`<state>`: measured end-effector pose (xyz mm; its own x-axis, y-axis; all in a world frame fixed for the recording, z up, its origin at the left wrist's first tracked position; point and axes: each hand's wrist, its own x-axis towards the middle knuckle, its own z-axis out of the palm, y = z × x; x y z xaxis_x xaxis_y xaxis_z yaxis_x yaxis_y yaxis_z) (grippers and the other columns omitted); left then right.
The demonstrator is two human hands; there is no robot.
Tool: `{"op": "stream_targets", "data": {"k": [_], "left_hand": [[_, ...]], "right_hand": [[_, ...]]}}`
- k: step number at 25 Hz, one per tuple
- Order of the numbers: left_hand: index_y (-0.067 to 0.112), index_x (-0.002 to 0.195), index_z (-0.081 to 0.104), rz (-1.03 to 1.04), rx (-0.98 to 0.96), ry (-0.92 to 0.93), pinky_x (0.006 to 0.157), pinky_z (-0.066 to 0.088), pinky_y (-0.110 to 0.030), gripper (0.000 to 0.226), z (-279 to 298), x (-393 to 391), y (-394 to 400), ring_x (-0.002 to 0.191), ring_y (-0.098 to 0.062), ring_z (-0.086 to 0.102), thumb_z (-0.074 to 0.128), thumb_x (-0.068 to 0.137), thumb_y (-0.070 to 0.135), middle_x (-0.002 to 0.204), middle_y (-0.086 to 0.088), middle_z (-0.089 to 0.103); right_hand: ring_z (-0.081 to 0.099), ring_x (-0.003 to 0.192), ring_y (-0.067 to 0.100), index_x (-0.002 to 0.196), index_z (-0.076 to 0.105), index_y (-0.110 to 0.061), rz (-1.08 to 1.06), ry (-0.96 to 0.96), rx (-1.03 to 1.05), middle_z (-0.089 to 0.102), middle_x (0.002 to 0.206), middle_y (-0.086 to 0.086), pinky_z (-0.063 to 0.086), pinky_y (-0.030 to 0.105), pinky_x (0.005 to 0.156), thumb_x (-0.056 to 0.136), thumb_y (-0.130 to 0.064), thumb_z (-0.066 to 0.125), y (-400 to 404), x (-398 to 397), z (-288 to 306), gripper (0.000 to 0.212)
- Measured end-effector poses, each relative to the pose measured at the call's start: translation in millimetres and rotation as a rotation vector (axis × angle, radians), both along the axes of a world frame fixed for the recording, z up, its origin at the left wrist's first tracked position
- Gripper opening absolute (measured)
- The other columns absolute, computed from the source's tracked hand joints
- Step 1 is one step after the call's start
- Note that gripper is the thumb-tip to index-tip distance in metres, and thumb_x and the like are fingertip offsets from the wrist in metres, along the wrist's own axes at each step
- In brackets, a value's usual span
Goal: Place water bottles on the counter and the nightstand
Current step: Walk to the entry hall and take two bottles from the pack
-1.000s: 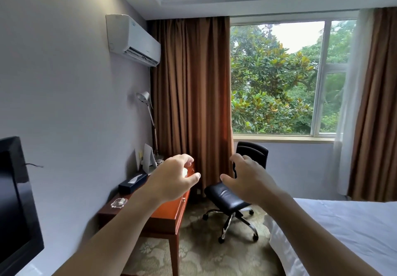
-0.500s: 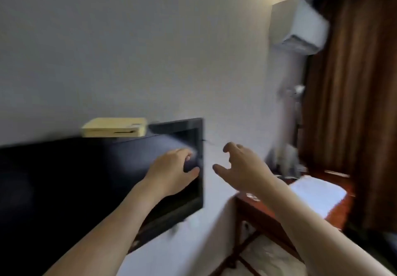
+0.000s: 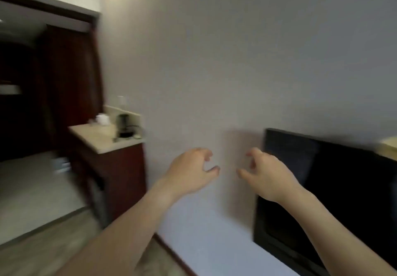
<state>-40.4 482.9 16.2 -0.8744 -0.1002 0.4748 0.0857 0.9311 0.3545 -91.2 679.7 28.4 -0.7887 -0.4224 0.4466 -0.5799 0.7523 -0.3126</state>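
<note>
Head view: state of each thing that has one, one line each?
left hand: empty, fingers curled, held in the air
right hand: empty, fingers curled, held in the air
TV: screen dark, on the wall
counter: no water bottle visible on it; blurred
kettle: upright on the counter
door: too blurred to tell if open

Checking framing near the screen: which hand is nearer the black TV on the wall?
Right. The right hand overlaps the TV's left edge in the picture; the left hand is held over bare wall, further left.
</note>
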Motion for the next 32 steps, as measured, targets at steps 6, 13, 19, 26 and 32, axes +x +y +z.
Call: {"op": "stream_targets", "data": {"k": [6,13,19,26,32], "left_hand": [[0.02,0.128,0.058,0.488,-0.031,-0.074,0.094,0.048,-0.033,0.049,-14.7,134.1,-122.0,0.114,-0.015,0.059,0.06,0.087,0.048,0.122,0.006,0.064],[0.025,0.133,0.055,0.836,0.021,-0.074,0.094,0.05,-0.034,0.056,-36.6,246.4,-240.3,0.114,-0.012,0.058,0.056,0.086,0.055,0.127,0.01,0.062],[0.025,0.141,0.047,0.896,0.06,-0.015,0.102,0.045,-0.028,0.059,-29.4,262.5,-366.7,0.125,-0.011,0.051,0.06,0.089,0.051,0.142,0.009,0.052],[0.028,0.134,0.053,0.877,-0.007,-0.028,0.098,0.048,-0.029,0.053,-13.0,196.1,-525.7,0.119,-0.008,0.054,0.058,0.088,0.054,0.131,0.012,0.06],[0.028,0.135,0.051,0.875,-0.011,-0.046,0.102,0.048,-0.032,0.054,-20.8,108.2,-666.7,0.121,-0.009,0.054,0.059,0.088,0.052,0.133,0.01,0.059]], "right_hand": [[0.059,0.104,0.019,0.133,0.047,-0.023,0.548,-0.035,-0.032,0.061,0.116,-0.004,0.048,0.034,0.085,0.087,-0.052,0.057,-167.0,53.6,-9.7,0.055],[0.057,0.11,0.022,0.134,0.046,-0.022,0.856,0.002,0.065,0.062,0.119,0.0,0.047,0.04,0.094,0.089,-0.053,0.055,-326.7,114.4,-25.6,0.055],[0.056,0.112,0.021,0.141,0.041,-0.022,0.88,0.047,0.089,0.061,0.12,-0.003,0.044,0.042,0.097,0.089,-0.057,0.051,-465.4,108.3,-19.7,0.063],[0.055,0.114,0.017,0.143,0.038,-0.022,0.904,0.005,0.022,0.057,0.129,-0.003,0.048,0.034,0.093,0.09,-0.052,0.054,-623.3,59.3,-16.9,0.063],[0.057,0.116,0.015,0.144,0.036,-0.023,0.936,-0.012,0.004,0.055,0.135,-0.003,0.05,0.033,0.094,0.091,-0.05,0.056,-778.9,-28.3,-29.8,0.063]]}}
